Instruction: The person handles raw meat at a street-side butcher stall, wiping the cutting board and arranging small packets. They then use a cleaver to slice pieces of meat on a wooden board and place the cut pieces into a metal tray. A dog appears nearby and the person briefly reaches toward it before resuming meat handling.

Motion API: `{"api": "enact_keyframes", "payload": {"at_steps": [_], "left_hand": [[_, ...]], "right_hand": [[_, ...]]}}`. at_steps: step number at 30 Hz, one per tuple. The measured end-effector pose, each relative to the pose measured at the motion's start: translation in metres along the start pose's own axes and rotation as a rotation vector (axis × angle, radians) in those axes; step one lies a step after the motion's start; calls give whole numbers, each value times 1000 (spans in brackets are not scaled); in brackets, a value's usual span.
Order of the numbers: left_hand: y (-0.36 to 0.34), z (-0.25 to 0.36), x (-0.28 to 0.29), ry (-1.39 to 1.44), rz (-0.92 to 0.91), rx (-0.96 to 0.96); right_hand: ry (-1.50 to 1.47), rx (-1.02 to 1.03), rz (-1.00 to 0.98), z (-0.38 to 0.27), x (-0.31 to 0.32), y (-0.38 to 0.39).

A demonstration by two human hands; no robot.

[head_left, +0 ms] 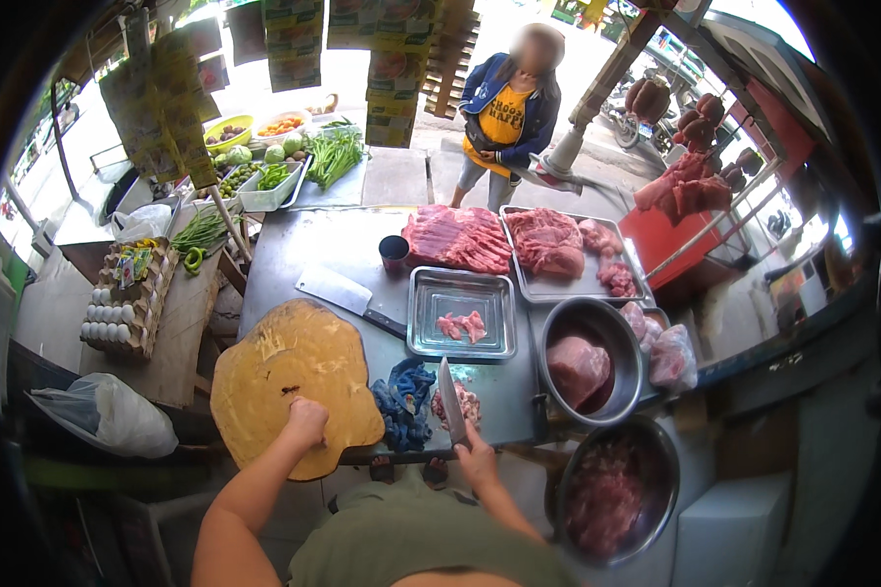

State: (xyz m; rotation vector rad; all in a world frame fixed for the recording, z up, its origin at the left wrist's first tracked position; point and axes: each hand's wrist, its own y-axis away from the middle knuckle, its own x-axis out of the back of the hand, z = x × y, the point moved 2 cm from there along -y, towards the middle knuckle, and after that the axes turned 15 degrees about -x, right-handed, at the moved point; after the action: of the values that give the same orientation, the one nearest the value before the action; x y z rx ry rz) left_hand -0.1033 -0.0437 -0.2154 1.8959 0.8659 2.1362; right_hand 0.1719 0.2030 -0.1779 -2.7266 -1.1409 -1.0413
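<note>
My left hand (308, 421) is closed in a fist against the round wooden chopping block (264, 342); whatever its fingers may hold is hidden. My right hand (474, 458) grips a knife (450, 396), its long blade pointing away from me. Under the blade lies a small heap of meat scraps (467, 403) on the metal table. A crumpled blue cloth (404, 403) sits between block and scraps. Beyond it is a steel tray (460, 338) with a few pink meat pieces (461, 326). A cleaver (335, 290) lies flat beside the block, its dark handle toward the tray.
At the table's far side are a rib slab (455, 238), a meat tray (563, 256) and a dark cup (394, 252). Two meat bowls (589, 362) (617, 489) stand right. Eggs (111, 318) and vegetables (274, 176) are left. A person (512, 108) stands opposite; meat (683, 186) hangs right.
</note>
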Motion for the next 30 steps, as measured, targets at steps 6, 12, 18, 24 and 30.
{"api": "enact_keyframes", "payload": {"at_steps": [6, 12, 18, 24, 30], "left_hand": [[0, -1, 1, 41, 28, -5], [-1, 1, 5, 21, -49, 3], [-1, -1, 0, 19, 0, 2], [3, 2, -2, -7, 17, 5], [6, 4, 3, -4, 56, 3]], "right_hand": [[10, -24, -18, 1, -3, -2], [22, -37, -8, 6, -6, -4], [65, -44, -21, 5, -10, -8], [-35, -39, -75, -10, -12, -2], [35, -16, -43, -10, -12, -6]]}}
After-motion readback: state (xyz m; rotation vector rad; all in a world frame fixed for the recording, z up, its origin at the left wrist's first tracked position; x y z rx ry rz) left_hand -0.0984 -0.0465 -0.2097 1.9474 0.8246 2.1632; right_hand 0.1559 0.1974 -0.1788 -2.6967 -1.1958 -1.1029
